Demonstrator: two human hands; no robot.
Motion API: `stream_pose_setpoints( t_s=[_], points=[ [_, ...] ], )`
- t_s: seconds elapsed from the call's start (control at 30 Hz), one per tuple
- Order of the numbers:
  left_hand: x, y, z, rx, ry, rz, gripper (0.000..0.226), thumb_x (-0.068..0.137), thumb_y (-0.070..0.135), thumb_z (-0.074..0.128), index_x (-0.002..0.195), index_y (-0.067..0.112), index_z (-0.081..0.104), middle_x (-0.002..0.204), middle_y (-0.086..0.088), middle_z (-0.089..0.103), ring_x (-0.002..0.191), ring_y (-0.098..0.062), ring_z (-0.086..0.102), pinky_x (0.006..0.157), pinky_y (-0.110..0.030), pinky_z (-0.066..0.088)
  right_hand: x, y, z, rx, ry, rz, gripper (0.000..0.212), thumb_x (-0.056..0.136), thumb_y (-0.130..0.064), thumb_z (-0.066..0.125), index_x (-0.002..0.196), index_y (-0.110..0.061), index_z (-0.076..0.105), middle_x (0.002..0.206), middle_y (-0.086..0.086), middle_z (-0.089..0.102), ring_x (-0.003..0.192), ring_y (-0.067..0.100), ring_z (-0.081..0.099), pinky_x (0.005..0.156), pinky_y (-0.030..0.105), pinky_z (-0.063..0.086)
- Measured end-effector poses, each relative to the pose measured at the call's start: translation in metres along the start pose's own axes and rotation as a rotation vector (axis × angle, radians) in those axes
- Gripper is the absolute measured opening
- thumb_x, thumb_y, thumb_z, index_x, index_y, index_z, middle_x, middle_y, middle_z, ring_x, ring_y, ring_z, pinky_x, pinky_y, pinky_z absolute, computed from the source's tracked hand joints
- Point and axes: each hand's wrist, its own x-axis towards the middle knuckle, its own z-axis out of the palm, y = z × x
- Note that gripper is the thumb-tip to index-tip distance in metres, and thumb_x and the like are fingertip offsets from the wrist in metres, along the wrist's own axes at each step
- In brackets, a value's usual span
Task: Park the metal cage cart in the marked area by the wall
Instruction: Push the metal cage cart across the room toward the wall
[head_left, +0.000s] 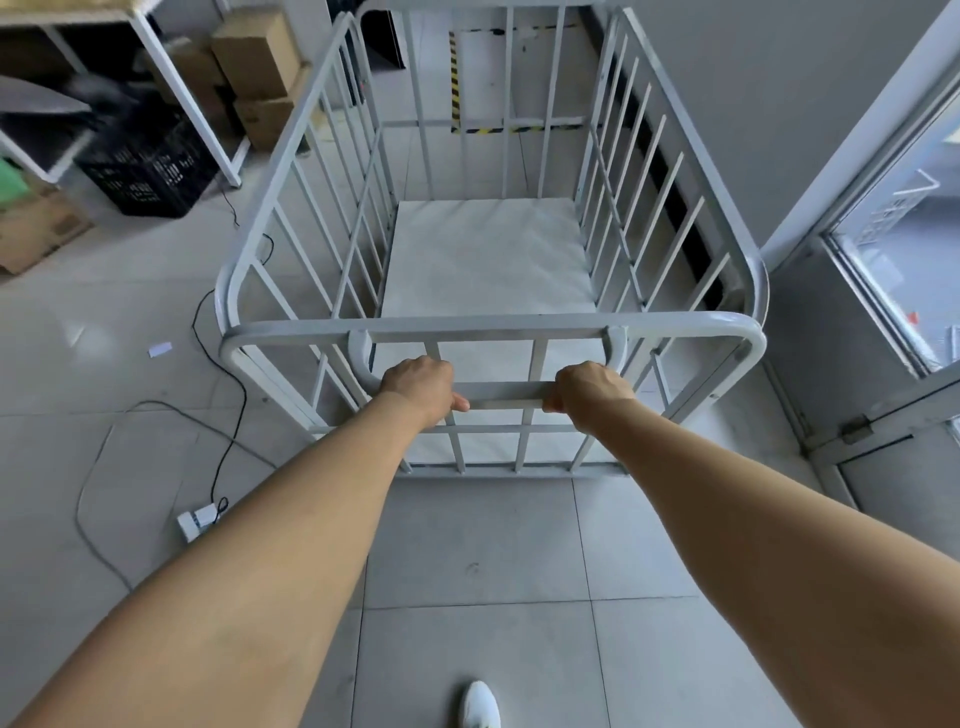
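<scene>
1. Head view looks down over both bare arms at the metal cage cart (488, 249), which stands on the tiled floor (467, 545) straight ahead of the person.
2. The left hand (418, 387) and right hand (589, 389) each have their fingers curled round the flat handle bar (506, 393) on the cart's near end, a bare stretch of bar between them. Both grips look closed on the bar, with the fingertips hidden beneath it.
3. Beyond the fingers, past the cart's far end, yellow-and-black striped tape (455, 78) marks a corner on the floor beside the grey wall (753, 104). The cart's right side runs near that wall; whether it touches cannot be told.
4. The step in hand looks like the final push: the cart points at the taped area, but its far end has not clearly crossed the line.
5. Left of the fingers lie a black cable (228, 395) and a power strip (196, 521), clear of the wheels' likely path.
6. The next move probably calls for a straight, even push from both hands, keeping the cart parallel to the wall, then stopping once it sits inside the tape.
</scene>
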Motion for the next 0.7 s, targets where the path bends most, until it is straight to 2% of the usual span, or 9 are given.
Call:
stream_pose_setpoints(
  t_s=[0.23, 0.33, 0.4, 0.5, 0.63, 0.7],
  points=[
    [0.084, -0.019, -0.039, -0.014, -0.056, -0.027, 0.037, 0.091, 0.041, 0.06, 0.103, 0.006, 0.063, 0.114, -0.01, 0.066, 0.111, -0.031, 0.059, 0.092, -0.038, 0.048, 0.078, -0.018, -0.039, 0.002, -0.009, 0.001, 0.034, 0.094, -0.037, 0.056, 0.119, -0.015, 0.063, 0.115, 0.01, 0.063, 0.113, 0.028, 0.056, 0.08, 0.03, 0.042],
    [0.119, -0.027, -0.053, -0.055, -0.045, -0.046, 0.029, 0.094, 0.035, 0.058, 0.1, 0.007, 0.063, 0.114, -0.006, 0.068, 0.111, -0.029, 0.06, 0.089, -0.036, 0.047, 0.113, -0.027, -0.062, -0.017, -0.034, -0.018, 0.035, 0.094, -0.037, 0.056, 0.12, -0.013, 0.063, 0.116, 0.01, 0.063, 0.111, 0.028, 0.059, 0.077, 0.029, 0.04],
    [0.14, -0.033, -0.061, -0.062, -0.043, -0.054, 0.03, 0.096, 0.034, 0.055, 0.108, 0.008, 0.063, 0.117, -0.003, 0.068, 0.113, -0.028, 0.059, 0.09, -0.037, 0.047, 0.133, -0.032, -0.073, -0.041, -0.039, -0.032, 0.036, 0.095, -0.037, 0.056, 0.12, -0.013, 0.063, 0.116, 0.009, 0.063, 0.111, 0.028, 0.059, 0.076, 0.029, 0.04],
    [0.177, -0.044, -0.075, -0.066, -0.035, -0.081, 0.037, 0.094, 0.042, 0.054, 0.115, 0.013, 0.063, 0.12, -0.003, 0.067, 0.117, -0.031, 0.056, 0.1, -0.045, 0.042, 0.168, -0.042, -0.091, -0.068, -0.03, -0.043, 0.036, 0.095, -0.038, 0.055, 0.119, -0.013, 0.064, 0.116, 0.01, 0.064, 0.111, 0.028, 0.06, 0.08, 0.03, 0.043],
    [0.227, -0.059, -0.099, -0.064, -0.065, -0.088, 0.021, 0.095, 0.038, 0.055, 0.088, 0.019, 0.059, 0.115, 0.001, 0.067, 0.116, -0.031, 0.056, 0.102, -0.055, 0.038, 0.216, -0.055, -0.114, -0.114, -0.033, -0.041, 0.035, 0.095, -0.036, 0.055, 0.118, -0.012, 0.064, 0.117, 0.011, 0.064, 0.112, 0.029, 0.06, 0.078, 0.03, 0.042],
    [0.254, -0.067, -0.114, -0.068, -0.078, -0.086, 0.02, 0.094, 0.038, 0.056, 0.085, 0.021, 0.058, 0.117, 0.002, 0.067, 0.117, -0.031, 0.056, 0.103, -0.056, 0.036, 0.242, -0.064, -0.124, -0.134, -0.04, -0.03, 0.033, 0.095, -0.035, 0.056, 0.116, -0.011, 0.064, 0.113, 0.011, 0.064, 0.11, 0.029, 0.061, 0.076, 0.03, 0.041]
  ],
)
